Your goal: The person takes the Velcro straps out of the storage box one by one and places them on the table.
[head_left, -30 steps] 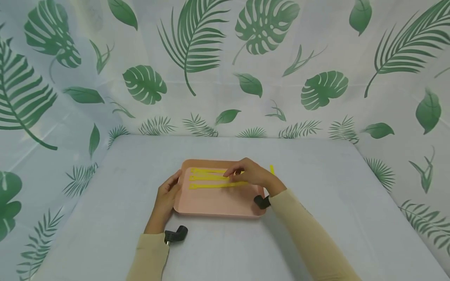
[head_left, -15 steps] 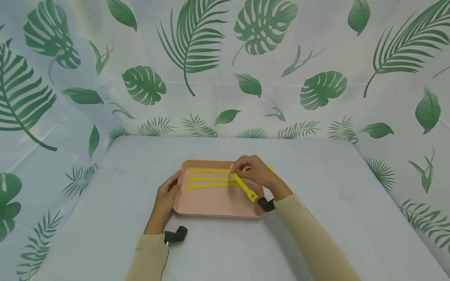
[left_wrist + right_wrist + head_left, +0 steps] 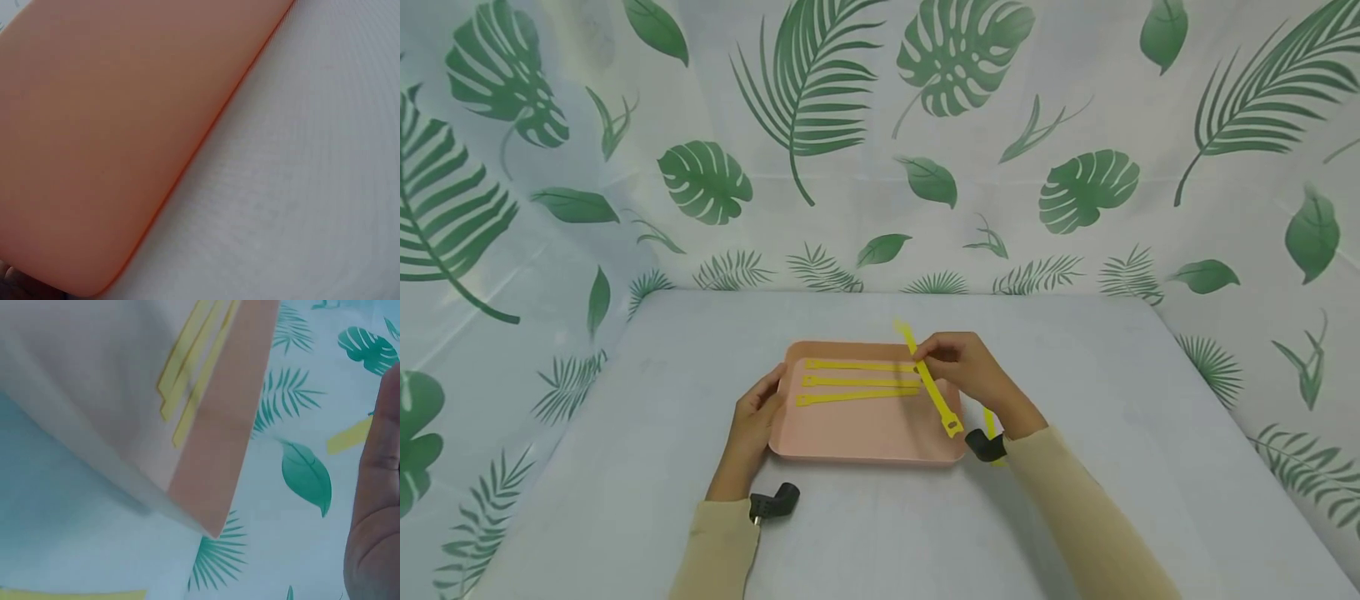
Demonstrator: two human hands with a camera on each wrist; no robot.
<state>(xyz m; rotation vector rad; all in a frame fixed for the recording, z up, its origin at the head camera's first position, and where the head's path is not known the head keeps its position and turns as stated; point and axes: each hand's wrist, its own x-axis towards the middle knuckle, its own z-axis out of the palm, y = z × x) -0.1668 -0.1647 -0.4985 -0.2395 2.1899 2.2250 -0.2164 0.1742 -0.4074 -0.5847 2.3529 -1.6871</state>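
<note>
A yellow strap [image 3: 929, 381] is pinched between the thumb and fingers of the right hand [image 3: 972, 370] above the right end of the pink tray [image 3: 865, 437]. The strap is held tilted: its upper tip points up and away past the tray's far edge, and its buckle end hangs down over the tray's near right part. Whether that end touches the tray cannot be told.

Three further yellow straps [image 3: 859, 382] are laid flat in the tray, side by side and roughly parallel, running left to right. They are also seen in the right wrist view as three overlapping yellow strips [image 3: 194, 369] on the tray [image 3: 225, 425].

The tray's left edge is touched by the left hand [image 3: 754, 421], with the fingers relaxed along the rim and the thumb against it; no clenched grip is seen. In the left wrist view only the tray [image 3: 106, 137] and the pale table cover [image 3: 312, 187] are shown.

Another yellow strap [image 3: 989, 423] is partly seen on the table cover [image 3: 1120, 417] beside the right wrist.
</note>
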